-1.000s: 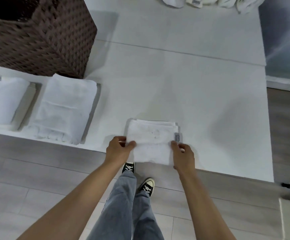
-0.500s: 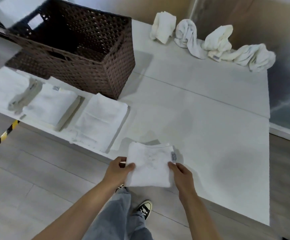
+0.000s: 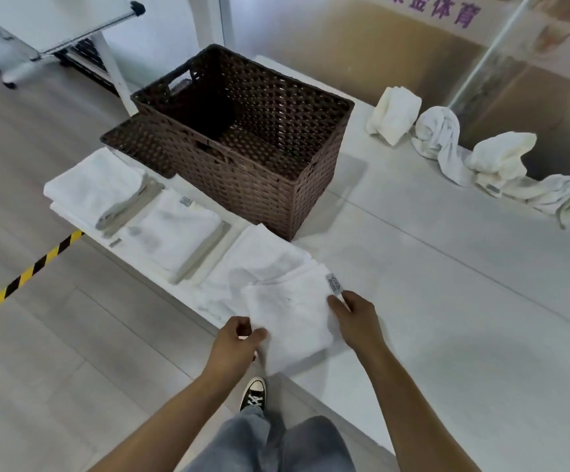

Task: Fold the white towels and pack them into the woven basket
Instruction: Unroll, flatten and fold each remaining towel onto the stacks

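I hold a small folded white towel [image 3: 290, 318] lifted at the near edge of the white table [image 3: 447, 301]. My left hand [image 3: 237, 345] pinches its left edge. My right hand [image 3: 357, 318] grips its right side, just below a grey label. The towel partly overlaps another folded towel [image 3: 259, 257] lying on the table. Two more folded towels [image 3: 178, 229] [image 3: 96, 189] lie further left along the edge. The dark brown woven basket [image 3: 263, 185] stands behind them, open on top with nothing visible inside.
Several unfolded white towels [image 3: 447, 141] lie in a row along the table's far right edge. The basket's lid [image 3: 140, 144] leans at its left side. A yellow-black tape line [image 3: 24, 277] crosses the floor at left. A white frame on wheels [image 3: 55, 32] stands far left.
Both hands have lifted the folded towel off the table edge and carried it leftward, over the nearest folded towel. My view has tilted up, showing the whole basket and the unfolded towels.
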Tool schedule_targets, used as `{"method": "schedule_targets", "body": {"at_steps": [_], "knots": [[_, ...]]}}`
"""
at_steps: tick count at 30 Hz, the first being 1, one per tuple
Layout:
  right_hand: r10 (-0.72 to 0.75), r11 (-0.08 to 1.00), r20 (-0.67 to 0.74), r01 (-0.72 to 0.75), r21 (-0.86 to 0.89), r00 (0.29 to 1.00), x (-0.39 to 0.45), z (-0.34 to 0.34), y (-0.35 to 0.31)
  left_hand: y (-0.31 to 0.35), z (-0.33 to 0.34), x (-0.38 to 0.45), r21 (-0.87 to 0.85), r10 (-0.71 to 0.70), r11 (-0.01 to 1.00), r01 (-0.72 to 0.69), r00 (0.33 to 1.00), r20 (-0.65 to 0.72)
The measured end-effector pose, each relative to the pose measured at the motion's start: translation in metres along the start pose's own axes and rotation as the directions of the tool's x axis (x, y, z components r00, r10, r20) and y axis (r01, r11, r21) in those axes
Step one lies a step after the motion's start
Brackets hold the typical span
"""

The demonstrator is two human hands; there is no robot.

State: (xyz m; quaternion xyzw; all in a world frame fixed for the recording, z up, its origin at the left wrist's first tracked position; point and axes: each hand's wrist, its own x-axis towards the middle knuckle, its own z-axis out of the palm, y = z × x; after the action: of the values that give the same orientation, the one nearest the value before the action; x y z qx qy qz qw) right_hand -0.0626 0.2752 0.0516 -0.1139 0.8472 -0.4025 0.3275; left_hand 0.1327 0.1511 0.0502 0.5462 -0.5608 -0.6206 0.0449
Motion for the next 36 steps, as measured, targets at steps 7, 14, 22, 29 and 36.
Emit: {"method": "schedule_targets", "body": {"at_steps": [7,14,22,29,36], "knots": [[-0.162,0.93,0.139,0.199,-0.31,0.977,0.066,0.047,-0.057,-0.001,-0.016,0.02,-0.032,-0.053,0.998,0.048,0.988,-0.145],[-0.211,0.862,0.303,0.323,-0.391,0.929,0.122,0.095,-0.089,-0.003,-0.017,0.054,-0.066,-0.139,0.99,0.124,0.941,-0.309],[-0.419,0.739,0.237,0.481,-0.472,0.877,0.145,0.129,-0.055,-0.012,-0.015,0.066,0.227,0.021,0.969,0.1,0.878,-0.478],[-0.733,0.347,0.335,0.749,-0.565,0.592,0.115,0.123,-0.039,-0.026,-0.023,0.083,0.926,0.64,0.328,-0.188,0.765,-0.072],[-0.597,0.376,0.416,0.698,-0.61,0.686,0.099,0.124,-0.023,-0.022,-0.033,0.092,0.952,0.507,0.23,-0.204,0.86,0.061]]}}
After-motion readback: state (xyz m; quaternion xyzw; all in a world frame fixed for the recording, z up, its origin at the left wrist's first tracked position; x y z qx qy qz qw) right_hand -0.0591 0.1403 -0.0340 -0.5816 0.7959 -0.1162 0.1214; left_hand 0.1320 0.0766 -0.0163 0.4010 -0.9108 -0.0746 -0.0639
